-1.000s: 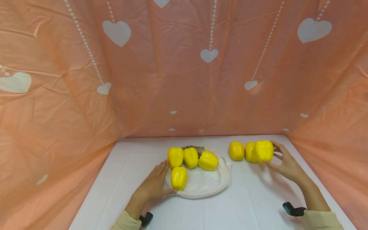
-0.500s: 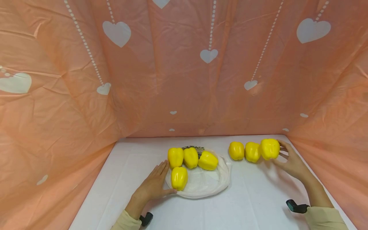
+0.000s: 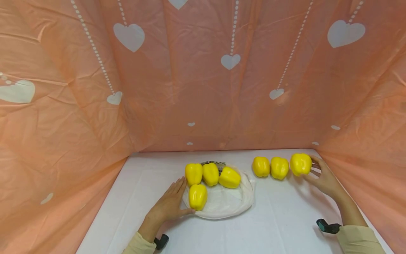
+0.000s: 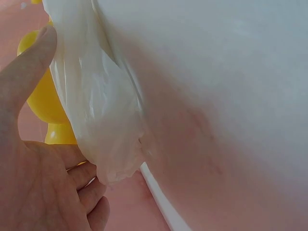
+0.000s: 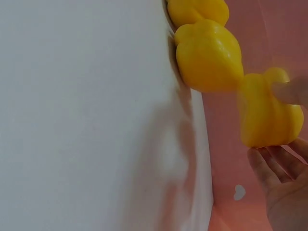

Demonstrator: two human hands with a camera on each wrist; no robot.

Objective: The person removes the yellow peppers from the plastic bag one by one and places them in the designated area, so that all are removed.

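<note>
Between its thumb and fingers, my right hand grips a yellow bell pepper, which the right wrist view shows raised off the table. Two more peppers, a near one and a far one, stand just left of it. My left hand lies with extended fingers against the left side of a white plastic bag, its rim rolled into a ring. Several yellow bell peppers sit in the bag, one at the front left and others in a row along the back.
The white table ends at an orange-pink curtain printed with hearts, which also encloses both sides. A dark patterned item shows behind the peppers at the bag's back edge. Each wrist wears a black device.
My right hand has moved to the right with the pepper, so a gap now shows between it and the standing pepper it overlapped. My left hand has stayed in place.
</note>
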